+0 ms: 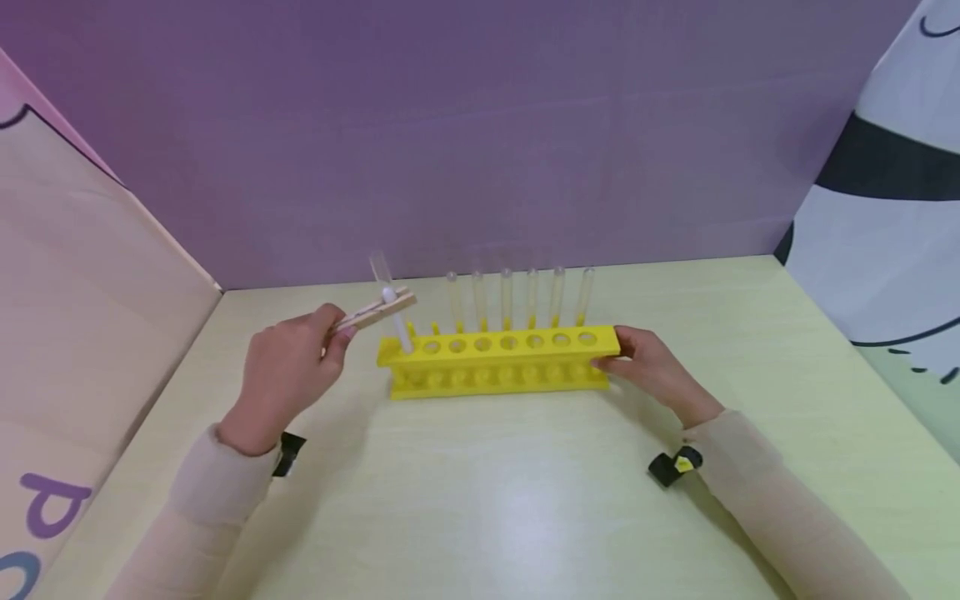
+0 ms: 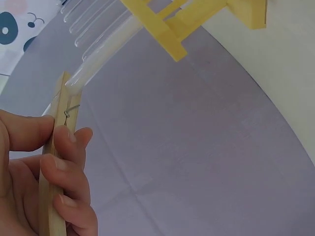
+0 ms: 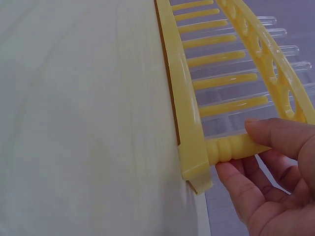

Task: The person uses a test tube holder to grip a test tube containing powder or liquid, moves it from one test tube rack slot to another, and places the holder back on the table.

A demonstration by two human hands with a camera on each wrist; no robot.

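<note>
My left hand (image 1: 288,367) grips a wooden test tube clamp (image 2: 58,162), thumb on one side and fingers curled round the other. The clamp's tip lies at a clear test tube (image 2: 106,56), which leans at the left end of the yellow test tube rack (image 1: 498,343). In the head view the tube's lower part looks whitish and overlaps the leftmost hole. My right hand (image 1: 648,371) holds the rack's right end. Its thumb and fingers pinch the ridged end post (image 3: 236,147) between the base and the upper holed bar.
Several clear tubes (image 1: 507,296) stand upside down on yellow pegs along the rack's back; two pegs at the left are bare. The rack stands on a pale table (image 1: 480,500). Behind rises a purple panel (image 1: 487,150), with printed side panels (image 1: 885,242) left and right.
</note>
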